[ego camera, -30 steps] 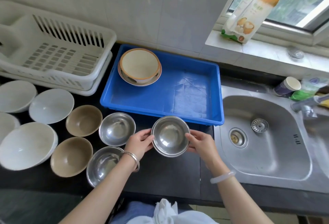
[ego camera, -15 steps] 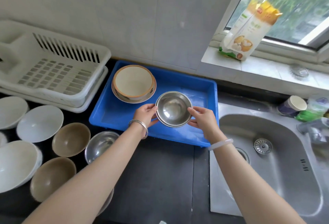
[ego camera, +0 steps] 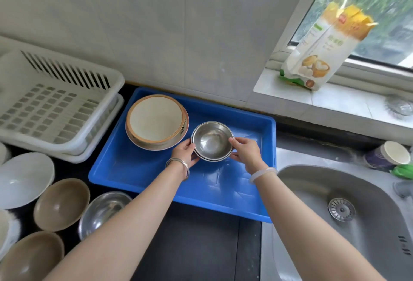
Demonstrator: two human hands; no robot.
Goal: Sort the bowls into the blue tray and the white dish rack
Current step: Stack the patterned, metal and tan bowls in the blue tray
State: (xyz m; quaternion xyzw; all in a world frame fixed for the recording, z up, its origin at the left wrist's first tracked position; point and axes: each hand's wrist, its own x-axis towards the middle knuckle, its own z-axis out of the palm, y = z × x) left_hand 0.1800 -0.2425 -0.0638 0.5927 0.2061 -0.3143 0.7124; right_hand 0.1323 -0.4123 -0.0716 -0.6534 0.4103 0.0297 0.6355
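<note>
head view: the left hand [ego camera: 184,152] and the right hand [ego camera: 247,152] grip a nested stack of steel bowls [ego camera: 212,141] by opposite sides of its rim, fingers curled round it. the stack is within the blue tray [ego camera: 134,169], just right of the cream bowls [ego camera: 156,121] stacked in its back left corner; whether it touches the tray floor i cannot tell. the white dish rack [ego camera: 55,110] stands left of the tray. on the dark counter [ego camera: 201,247] in front of the rack lie two brown bowls [ego camera: 61,204], a lone steel bowl [ego camera: 102,211] and white bowls [ego camera: 23,179]. the sink [ego camera: 368,236] is at the right.
</note>
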